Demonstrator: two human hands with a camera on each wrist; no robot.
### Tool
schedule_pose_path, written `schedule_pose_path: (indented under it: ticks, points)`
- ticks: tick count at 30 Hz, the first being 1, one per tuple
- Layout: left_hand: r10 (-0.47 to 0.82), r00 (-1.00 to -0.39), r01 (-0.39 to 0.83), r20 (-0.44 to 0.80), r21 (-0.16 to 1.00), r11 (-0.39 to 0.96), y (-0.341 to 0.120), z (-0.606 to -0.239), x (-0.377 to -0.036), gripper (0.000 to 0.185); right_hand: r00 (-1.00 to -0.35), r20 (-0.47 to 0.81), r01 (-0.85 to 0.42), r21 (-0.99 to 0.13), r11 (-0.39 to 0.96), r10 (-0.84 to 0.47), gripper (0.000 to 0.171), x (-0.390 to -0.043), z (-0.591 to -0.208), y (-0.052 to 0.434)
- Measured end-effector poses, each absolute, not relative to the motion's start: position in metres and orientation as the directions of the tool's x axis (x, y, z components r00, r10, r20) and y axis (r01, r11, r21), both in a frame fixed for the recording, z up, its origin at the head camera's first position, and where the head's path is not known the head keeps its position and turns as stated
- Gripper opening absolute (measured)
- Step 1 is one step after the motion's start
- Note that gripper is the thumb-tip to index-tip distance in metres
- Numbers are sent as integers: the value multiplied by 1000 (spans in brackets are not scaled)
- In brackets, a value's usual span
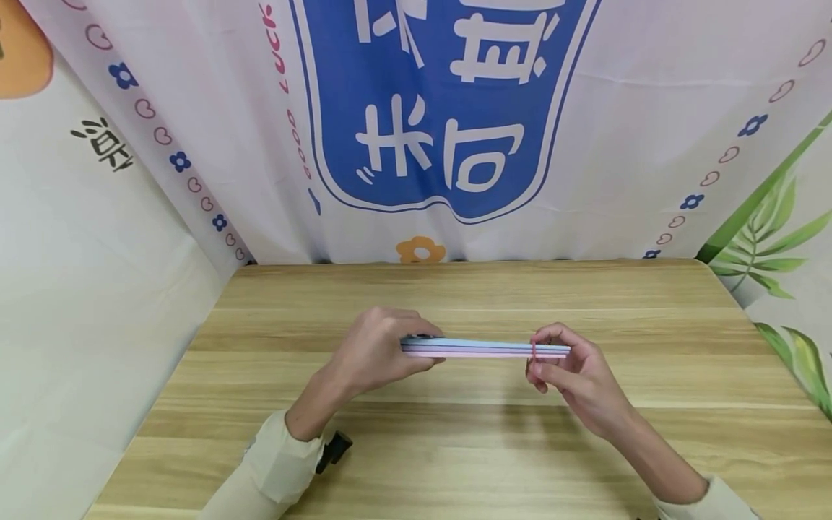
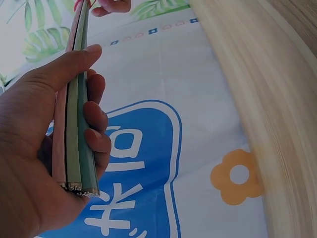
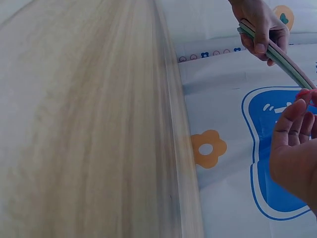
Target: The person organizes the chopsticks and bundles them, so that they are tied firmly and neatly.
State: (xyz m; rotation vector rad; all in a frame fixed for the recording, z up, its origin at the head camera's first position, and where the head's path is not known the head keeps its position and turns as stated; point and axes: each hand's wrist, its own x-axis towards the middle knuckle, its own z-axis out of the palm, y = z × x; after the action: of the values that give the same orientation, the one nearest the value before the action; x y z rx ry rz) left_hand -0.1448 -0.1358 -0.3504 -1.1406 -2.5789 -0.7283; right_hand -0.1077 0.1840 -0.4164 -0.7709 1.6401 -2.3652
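A stack of thin, flat, pastel booklets [image 1: 484, 349] in blue, purple and pink is held edge-on over the table. My left hand [image 1: 380, 347] grips its left end, thumb on the near side and fingers on the far side. In the left wrist view, silvery speckled bits show at the end of the stack [image 2: 73, 129] by the palm. Around the right end runs a thin red rubber band [image 1: 534, 351]. My right hand [image 1: 581, 375] holds this band with bent fingers and thumb, on opposite sides of the stack.
The wood-grain table [image 1: 455, 448] lies beneath both hands. Behind it hangs a white printed cloth [image 1: 624, 144] with a blue panel and flowers. A small black object [image 1: 334, 451] sits by the left sleeve. A leaf-patterned cloth [image 1: 773, 238] hangs at the right.
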Motion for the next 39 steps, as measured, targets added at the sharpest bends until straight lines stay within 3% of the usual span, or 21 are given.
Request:
schedule_pose_path:
  ticks: [4,11,18,25,28,31,36,39]
  points:
    - [612,-674,739,414,357,572,-136,-350,-145,23,-876,303,-180,-927,-330,-375,39,-107,-415,182]
    - [560,-691,721,456,381,579,-135,-350,-144,24,-909,301,-231,-939,-254,-289,28,-103,-413,178]
    - [503,-733,676,457,411,612,-134,-349,-142,23,-890,343,-289,-934,-209,-301,26,-102,-414,176]
    - [457,-770,629,444,413,658,-134,-349,-142,24,-867,408,-418,-908,-29,-286,17,-96,-419,170]
    - [441,-789,605,427,418,678,-135,-349,-142,25,-828,491,-502,-864,-30,-269,17,-94,-421,166]
    - [423,-811,576,404,424,699,-136,-349,-143,25,-724,650,-667,-745,-7,-233,17,-93,-423,161]
    - [416,-822,560,389,420,714,-136,-350,-143,27,-500,854,-865,-484,133,-145,50,-98,-422,154]
    - [415,-820,562,394,419,713,-135,-349,-143,27,-466,874,-880,-444,169,-134,63,-98,-419,151]
